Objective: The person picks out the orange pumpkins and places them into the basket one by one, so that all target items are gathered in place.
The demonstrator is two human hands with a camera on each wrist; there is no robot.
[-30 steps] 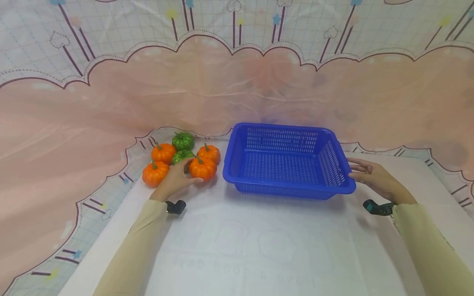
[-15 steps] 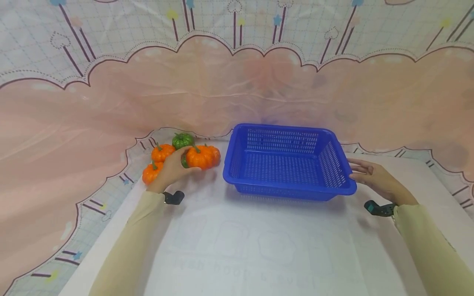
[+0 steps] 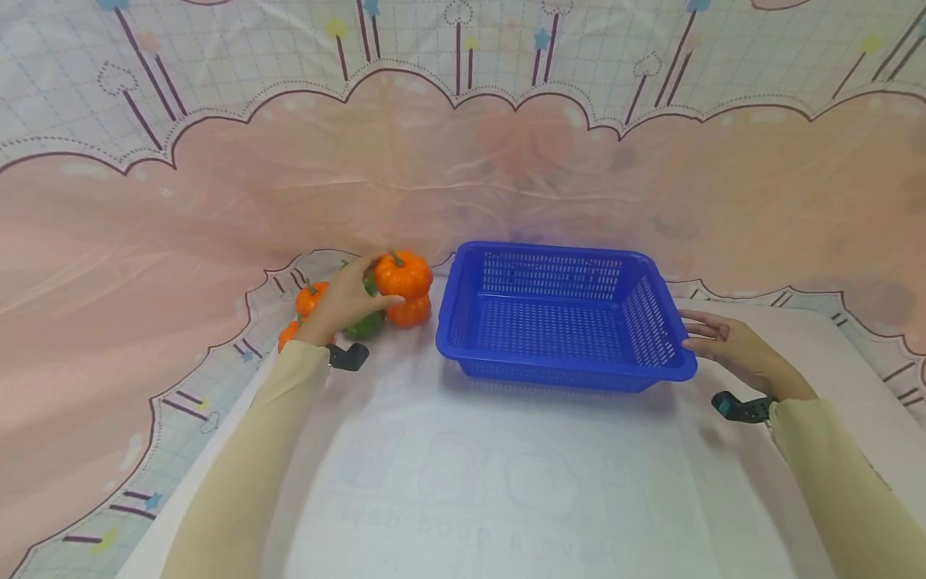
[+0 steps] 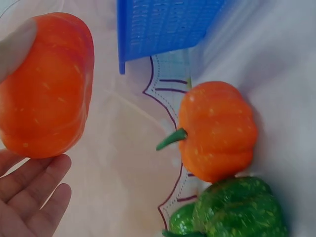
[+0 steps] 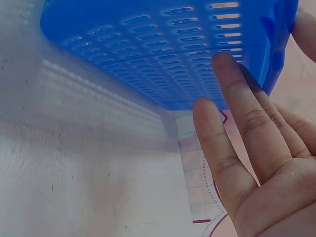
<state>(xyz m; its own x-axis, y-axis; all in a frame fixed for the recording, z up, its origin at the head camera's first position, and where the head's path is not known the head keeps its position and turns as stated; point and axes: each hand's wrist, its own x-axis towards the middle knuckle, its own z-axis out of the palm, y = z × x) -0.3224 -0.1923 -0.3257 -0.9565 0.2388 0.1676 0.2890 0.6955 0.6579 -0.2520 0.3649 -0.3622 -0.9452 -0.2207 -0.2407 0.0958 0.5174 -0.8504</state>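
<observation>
Left hand: your left hand pinches an orange pumpkin between thumb and fingertips.
Held pumpkin: squat, softly ribbed and smooth-skinned, with pale flecks and a short green stem; you have it above its neighbour, apart from it in the left wrist view, and left of the basket.
Right hand: your right hand is at the basket's right side, fingers spread and nearly straight by the outer wall, thumb at the rim; how firmly they touch, I cannot tell.
Blue basket: a plastic-looking rectangle with flaring walls, a smooth lip and rows of slots.
Lower orange pumpkin: rounded and lobed, its green stem curved, touching a glossy, speckled green pumpkin on your table.
By your left wrist: two more orange pumpkins, partly hidden.
Cloths: white tablecloth, faintly printed; peach backdrop, creased, with scalloped outlines.
</observation>
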